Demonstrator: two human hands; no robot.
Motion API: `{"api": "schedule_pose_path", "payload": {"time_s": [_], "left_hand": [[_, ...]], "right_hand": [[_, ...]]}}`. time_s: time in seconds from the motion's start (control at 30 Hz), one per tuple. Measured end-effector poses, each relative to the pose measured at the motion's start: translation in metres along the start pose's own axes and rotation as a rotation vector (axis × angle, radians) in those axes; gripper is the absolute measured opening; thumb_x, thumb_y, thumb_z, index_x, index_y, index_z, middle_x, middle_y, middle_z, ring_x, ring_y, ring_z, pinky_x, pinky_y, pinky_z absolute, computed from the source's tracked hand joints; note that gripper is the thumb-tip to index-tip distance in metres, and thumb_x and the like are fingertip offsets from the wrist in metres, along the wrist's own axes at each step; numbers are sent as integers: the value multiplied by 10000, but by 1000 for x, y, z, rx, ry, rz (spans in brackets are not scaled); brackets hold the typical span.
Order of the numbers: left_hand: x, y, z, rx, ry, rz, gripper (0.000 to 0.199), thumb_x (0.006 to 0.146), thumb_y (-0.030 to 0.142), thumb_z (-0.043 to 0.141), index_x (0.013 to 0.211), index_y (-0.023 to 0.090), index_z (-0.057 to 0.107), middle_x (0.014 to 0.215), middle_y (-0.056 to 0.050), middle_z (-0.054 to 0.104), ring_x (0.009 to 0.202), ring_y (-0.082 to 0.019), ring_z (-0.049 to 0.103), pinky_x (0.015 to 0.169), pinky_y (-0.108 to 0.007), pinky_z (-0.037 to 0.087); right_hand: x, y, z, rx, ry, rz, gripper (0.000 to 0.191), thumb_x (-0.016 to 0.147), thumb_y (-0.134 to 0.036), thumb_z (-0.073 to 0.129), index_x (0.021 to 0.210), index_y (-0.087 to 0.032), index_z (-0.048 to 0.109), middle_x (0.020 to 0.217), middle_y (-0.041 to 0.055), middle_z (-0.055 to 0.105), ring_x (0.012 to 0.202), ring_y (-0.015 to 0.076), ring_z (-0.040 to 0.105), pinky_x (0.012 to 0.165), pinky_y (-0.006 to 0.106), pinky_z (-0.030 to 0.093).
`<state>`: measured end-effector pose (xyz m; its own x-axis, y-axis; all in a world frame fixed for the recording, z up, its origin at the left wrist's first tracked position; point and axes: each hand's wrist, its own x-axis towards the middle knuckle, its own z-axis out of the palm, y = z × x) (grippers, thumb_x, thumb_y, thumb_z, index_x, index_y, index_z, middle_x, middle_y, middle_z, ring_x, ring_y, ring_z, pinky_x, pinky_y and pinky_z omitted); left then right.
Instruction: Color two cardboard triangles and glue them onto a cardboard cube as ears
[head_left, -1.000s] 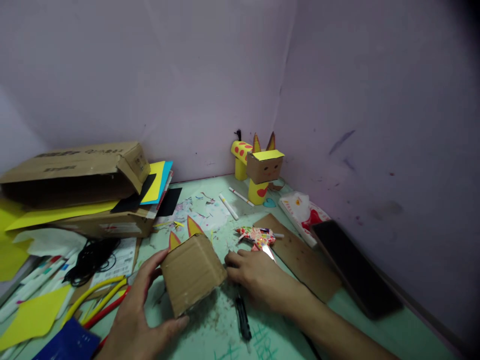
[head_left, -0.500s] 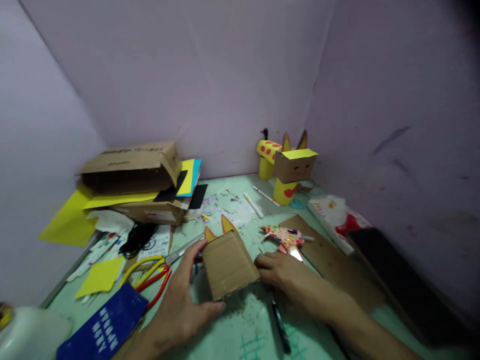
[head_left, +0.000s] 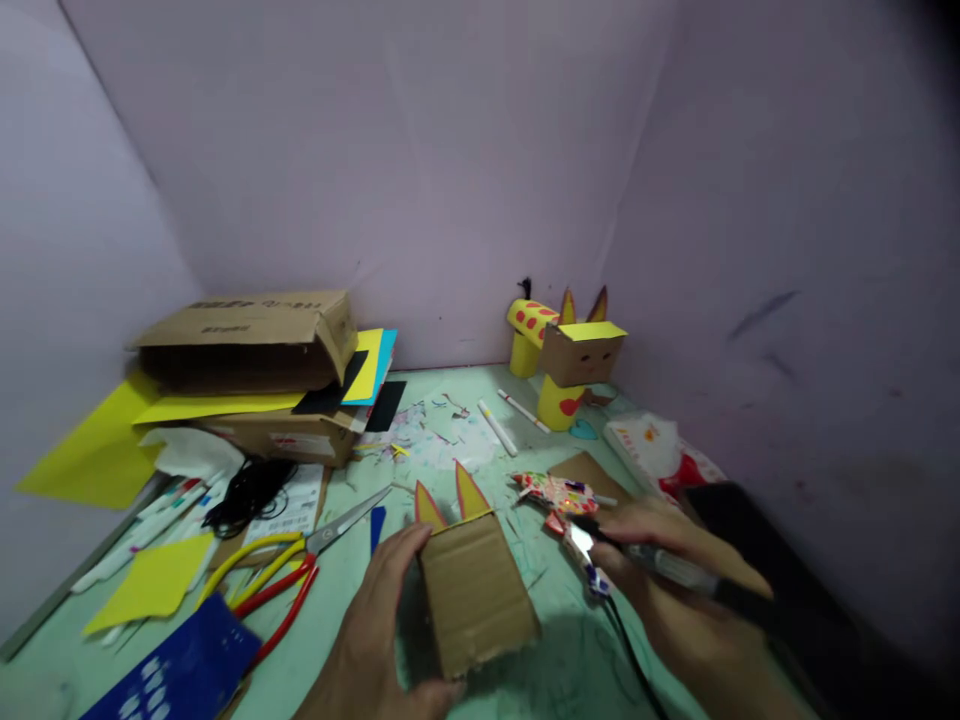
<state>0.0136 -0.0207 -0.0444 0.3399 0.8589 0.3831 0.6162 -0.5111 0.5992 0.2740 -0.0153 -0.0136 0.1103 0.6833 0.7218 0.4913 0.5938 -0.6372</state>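
My left hand grips a small brown cardboard box from its left side, fingers at the upper edge and thumb at the lower one. Two pointed yellow ears with reddish edges stand on the box's far edge. In my right hand is a black marker, its tip end pointing left; the hand is slightly blurred. Just beyond that hand lies a glue gun in a colourful patterned wrap, with a black cord running toward me. The box's far face is hidden.
Red-and-yellow scissors and a blue packet lie at left. Behind them are a large carton, yellow paper and black string. A yellow cardboard animal stands at the back, near two white pens. A dark slab lies right.
My right hand has picked up the black marker from the table and moved right with it. My left hand and the box have shifted slightly right and nearer; the camera view has also moved.
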Motion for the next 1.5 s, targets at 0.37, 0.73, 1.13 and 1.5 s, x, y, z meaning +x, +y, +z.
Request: {"api": "schedule_pose_path", "payload": {"time_s": [0.37, 0.73, 1.13, 1.5], "left_hand": [[1, -11, 13, 5, 70, 99, 839, 675, 268, 676, 1406, 269, 265, 1364, -104, 471, 1203, -348, 492, 965, -491, 461], [1, -10, 15, -76, 3, 79, 1022, 638, 229, 724, 1453, 283, 111, 1430, -124, 378, 1272, -376, 406, 1000, -524, 417], [4, 3, 11, -55, -46, 100, 811, 632, 109, 632, 1338, 220, 249, 1337, -135, 371, 1283, -322, 327, 1056, -540, 319], [5, 8, 7, 11, -76, 89, 851, 642, 112, 614, 1376, 209, 195, 1345, -121, 357, 1262, -292, 325, 1049, -476, 331]], "right_hand": [[-31, -4, 53, 303, -66, 294, 293, 775, -181, 590, 1011, -266, 439, 1178, 72, 627, 1055, 252, 598, 905, 420, 426], [-29, 13, 45, 161, -309, 185, 366, 757, -95, 551, 1021, -267, 366, 1073, 39, 554, 905, 199, 557, 796, 339, 441], [-29, 9, 50, 192, -203, 142, 278, 797, -110, 545, 979, -258, 397, 1037, 40, 579, 950, 189, 575, 844, 329, 429], [-26, -13, 27, 405, -10, 221, 317, 945, -397, 438, 1185, -293, 617, 781, 33, 703, 593, 169, 600, 496, 264, 472]]}}
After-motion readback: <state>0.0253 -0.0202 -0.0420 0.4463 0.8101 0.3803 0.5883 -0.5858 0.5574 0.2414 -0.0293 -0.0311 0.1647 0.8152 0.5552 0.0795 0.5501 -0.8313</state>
